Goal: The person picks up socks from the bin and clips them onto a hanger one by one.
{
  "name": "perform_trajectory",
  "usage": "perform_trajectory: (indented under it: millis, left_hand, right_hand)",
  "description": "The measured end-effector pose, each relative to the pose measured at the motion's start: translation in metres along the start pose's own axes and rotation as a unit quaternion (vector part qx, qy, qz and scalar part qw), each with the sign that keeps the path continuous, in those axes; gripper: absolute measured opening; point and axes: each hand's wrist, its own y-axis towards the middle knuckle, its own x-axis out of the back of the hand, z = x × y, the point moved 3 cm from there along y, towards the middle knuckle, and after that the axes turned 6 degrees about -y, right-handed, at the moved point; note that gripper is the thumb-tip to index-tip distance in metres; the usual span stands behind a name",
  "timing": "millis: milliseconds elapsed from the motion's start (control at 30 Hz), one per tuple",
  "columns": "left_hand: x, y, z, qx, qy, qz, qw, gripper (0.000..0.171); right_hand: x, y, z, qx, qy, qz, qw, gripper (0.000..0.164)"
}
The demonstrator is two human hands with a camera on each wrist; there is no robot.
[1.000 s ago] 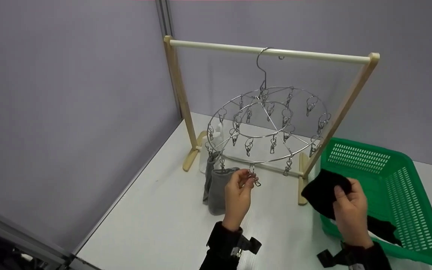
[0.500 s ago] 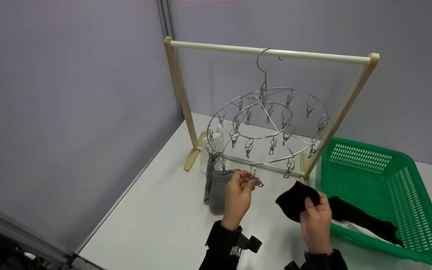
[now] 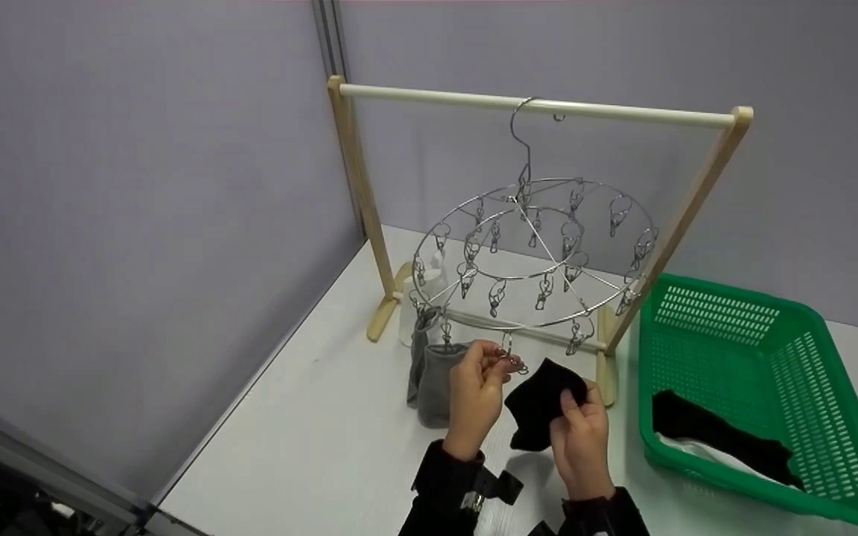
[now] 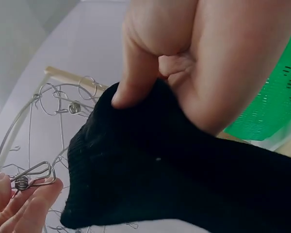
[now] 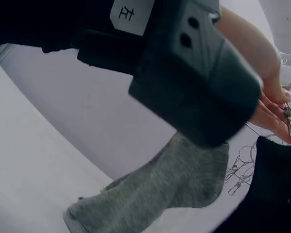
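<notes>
My left hand (image 3: 476, 398) pinches a small wire clip (image 4: 39, 175) that hangs from the front rim of a round metal sock hanger (image 3: 533, 326). My right hand (image 3: 580, 444) holds a black sock (image 3: 539, 408) between thumb and fingers, close to the right of the clip. In the left wrist view the sock's ribbed cuff faces the clip, with a gap between them. Grey socks (image 3: 440, 383) hang from clips just left of my left hand; one grey sock (image 5: 169, 182) fills the lower middle of the right wrist view.
A wooden rack's white bar (image 3: 637, 112) carries the hanger, with several other clips dangling around it. To the right stands a green basket (image 3: 801, 307) with a black sock (image 3: 719, 430) and something white (image 3: 697, 449) inside. A white object (image 3: 412, 298) stands behind the grey socks.
My right hand has carried the black sock left, away from the basket and up beside the clip. My left hand stays nearly in place, still pinching the clip.
</notes>
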Motion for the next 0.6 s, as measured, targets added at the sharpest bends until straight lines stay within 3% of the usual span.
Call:
perform_trajectory:
  millis: [33,100,267,333,600]
  left_hand:
    - [0.000,0.000,0.000,-0.001,0.002,-0.001,1.0000,0.010]
    - [0.001,0.000,0.000,-0.006,0.009,-0.002,0.9999,0.009]
    - [0.003,0.000,-0.002,-0.030,0.042,-0.001,0.9987,0.007]
    - [0.003,0.000,-0.003,-0.039,0.054,0.000,0.9978,0.007]
    - [0.005,-0.001,-0.002,-0.039,0.063,-0.001,0.9973,0.007]
  right_hand:
    - [-0.013,-0.001,0.006,-0.006,0.007,0.000,1.000,0.021]
    - [-0.016,0.000,0.006,-0.005,0.007,-0.001,1.000,0.021]
    - [0.039,0.007,-0.033,0.015,-0.020,-0.020,0.999,0.024]
    - [0.050,0.008,-0.042,0.015,-0.011,-0.034,0.999,0.025]
    - [0.055,0.011,-0.049,0.035,-0.014,-0.035,0.999,0.026]
